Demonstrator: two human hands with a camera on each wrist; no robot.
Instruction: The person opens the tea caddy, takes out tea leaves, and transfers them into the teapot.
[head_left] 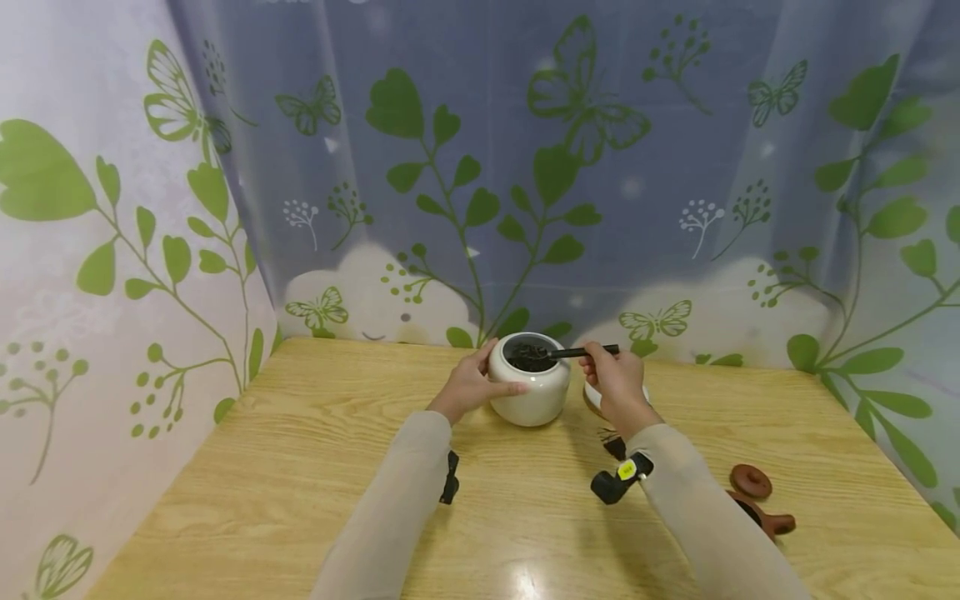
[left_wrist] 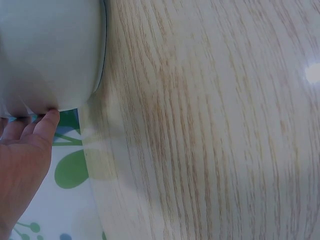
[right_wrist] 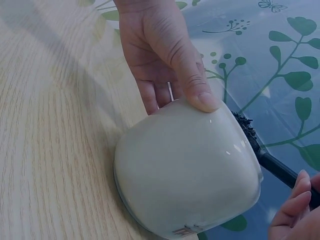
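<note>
Left hand [head_left: 471, 385], at nine o'clock, clasps round white ceramic jar [head_left: 532, 402]; right hand [head_left: 618, 383] pinches slim black scoop [head_left: 569, 353], probably scooping; lifting needs steadiness.

Jar [head_left: 528, 404]: glossy cream-white, small brownish motif [right_wrist: 185, 231]. Scoop [right_wrist: 280, 170]: plain black; flakes [right_wrist: 245, 124] by it: black. Tabletop [head_left: 300, 492]: pale yellow-brown, streaked wood grain. Backdrop [head_left: 495, 108]: blue-grey and whitish, printed with green leaf sprigs and butterflies. 2 sleeves [head_left: 393, 508]: plain beige. Teapot [head_left: 777, 524] and round lid [head_left: 752, 481]: reddish brown.
</note>
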